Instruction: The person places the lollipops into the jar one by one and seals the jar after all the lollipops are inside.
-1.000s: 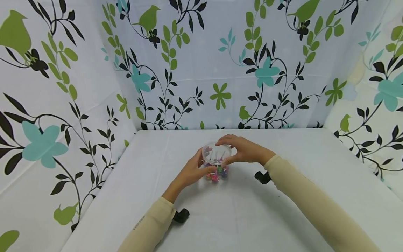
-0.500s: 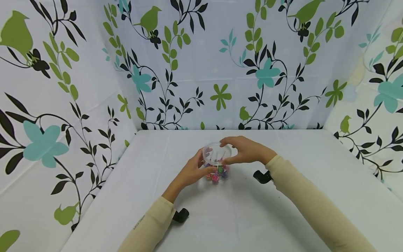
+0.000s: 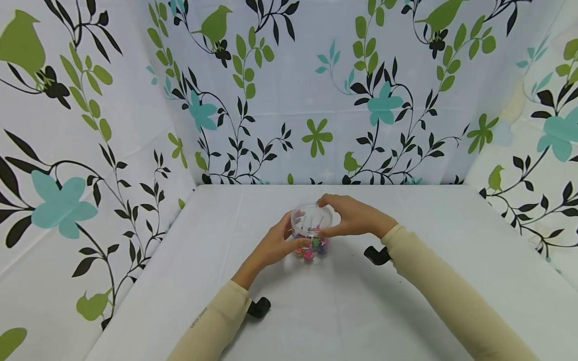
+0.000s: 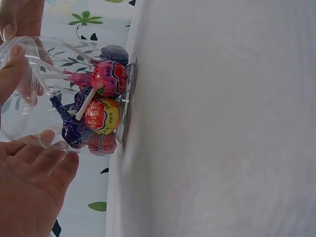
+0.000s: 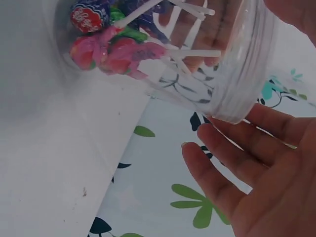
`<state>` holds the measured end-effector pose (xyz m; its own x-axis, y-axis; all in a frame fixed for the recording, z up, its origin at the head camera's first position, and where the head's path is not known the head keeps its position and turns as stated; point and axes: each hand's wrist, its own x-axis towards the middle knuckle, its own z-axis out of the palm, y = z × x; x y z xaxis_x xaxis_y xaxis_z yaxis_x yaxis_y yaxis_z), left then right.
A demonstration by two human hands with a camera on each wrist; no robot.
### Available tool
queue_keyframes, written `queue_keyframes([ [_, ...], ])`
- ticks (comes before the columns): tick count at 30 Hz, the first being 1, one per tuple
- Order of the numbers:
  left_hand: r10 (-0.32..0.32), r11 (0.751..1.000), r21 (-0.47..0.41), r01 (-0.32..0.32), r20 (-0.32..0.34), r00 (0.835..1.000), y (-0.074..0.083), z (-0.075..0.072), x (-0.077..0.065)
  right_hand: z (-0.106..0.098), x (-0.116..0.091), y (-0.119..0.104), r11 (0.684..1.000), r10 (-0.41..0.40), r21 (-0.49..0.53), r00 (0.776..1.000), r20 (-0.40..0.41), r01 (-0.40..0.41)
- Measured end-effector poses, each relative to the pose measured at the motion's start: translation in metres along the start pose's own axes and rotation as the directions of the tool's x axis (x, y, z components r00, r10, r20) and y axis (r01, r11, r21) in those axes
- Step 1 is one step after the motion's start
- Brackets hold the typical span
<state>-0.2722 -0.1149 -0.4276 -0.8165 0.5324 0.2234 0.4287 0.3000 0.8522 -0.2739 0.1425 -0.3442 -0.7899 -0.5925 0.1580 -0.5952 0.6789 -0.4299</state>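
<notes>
A clear plastic jar (image 3: 324, 242) stands upright on the white table. Inside it are several wrapped lollipops (image 4: 109, 79) in pink, yellow, red and dark blue, their white sticks pointing up. My left hand (image 3: 276, 244) grips the jar from the left, thumb across the front and fingers along the far left side. A clear round lid (image 3: 311, 214) sits on top. On its right edge my right hand (image 3: 354, 215) holds the rim between thumb and fingers. In the right wrist view several right fingers (image 5: 247, 148) spread beside the lid.
White cloth covers the table (image 3: 352, 311). A patterned curtain (image 3: 280, 90) with birds, leaves and flowers rises behind and on both sides. Black wrist cameras (image 3: 377, 255) stick out below each cuff.
My right hand has shifted slightly to the right around the lid's rim, its fingertips less far over the top. The left hand and jar have stayed in place.
</notes>
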Motion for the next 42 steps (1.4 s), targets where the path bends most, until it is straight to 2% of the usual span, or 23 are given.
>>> queue_keyframes([
  [2, -0.001, 1.000, 0.003, 0.001, -0.002, 1.000, 0.001, 0.001, 0.001, 0.001, 0.000, 0.002, 1.000, 0.011, 0.017, 1.000, 0.000, -0.011],
  [5, 0.012, 1.000, 0.001, -0.012, 0.001, 1.000, 0.001, 0.001, 0.002, 0.007, 0.001, -0.002, 0.994, 0.054, -0.096, 0.998, -0.043, -0.058],
  [9, 0.020, 1.000, -0.002, -0.020, 0.001, 1.000, 0.001, 0.002, 0.002, 0.018, 0.002, -0.015, 0.948, 0.089, -0.294, 0.987, -0.131, -0.125],
  [13, 0.012, 1.000, 0.001, -0.012, -0.012, 1.000, 0.002, 0.001, -0.001, 0.027, 0.005, -0.024, 0.913, 0.075, -0.380, 0.977, -0.199, -0.148],
  [15, 0.013, 1.000, -0.001, -0.013, -0.012, 1.000, 0.002, 0.001, -0.001, 0.025, 0.004, -0.024, 0.915, 0.093, -0.372, 0.978, -0.186, -0.158],
  [20, 0.013, 1.000, -0.008, -0.013, -0.011, 1.000, 0.002, 0.003, 0.000, 0.006, 0.002, -0.018, 0.949, 0.146, -0.274, 0.988, -0.050, -0.154],
  [25, 0.017, 1.000, -0.002, -0.017, -0.010, 1.000, 0.003, 0.000, -0.001, 0.000, 0.005, -0.019, 0.979, 0.101, -0.180, 0.995, 0.006, -0.098],
  [29, 0.031, 0.999, -0.010, -0.031, -0.005, 1.000, 0.003, 0.000, -0.001, 0.003, 0.006, -0.018, 0.988, 0.084, -0.126, 0.996, -0.006, -0.084],
  [37, 0.023, 1.000, -0.002, -0.023, -0.011, 1.000, 0.002, 0.001, 0.000, 0.014, 0.008, -0.023, 0.961, 0.056, -0.264, 0.993, -0.105, -0.082],
  [42, 0.011, 1.000, 0.001, -0.011, -0.013, 1.000, 0.002, 0.002, -0.001, 0.018, 0.009, -0.025, 0.957, 0.051, -0.277, 0.990, -0.130, -0.085],
])
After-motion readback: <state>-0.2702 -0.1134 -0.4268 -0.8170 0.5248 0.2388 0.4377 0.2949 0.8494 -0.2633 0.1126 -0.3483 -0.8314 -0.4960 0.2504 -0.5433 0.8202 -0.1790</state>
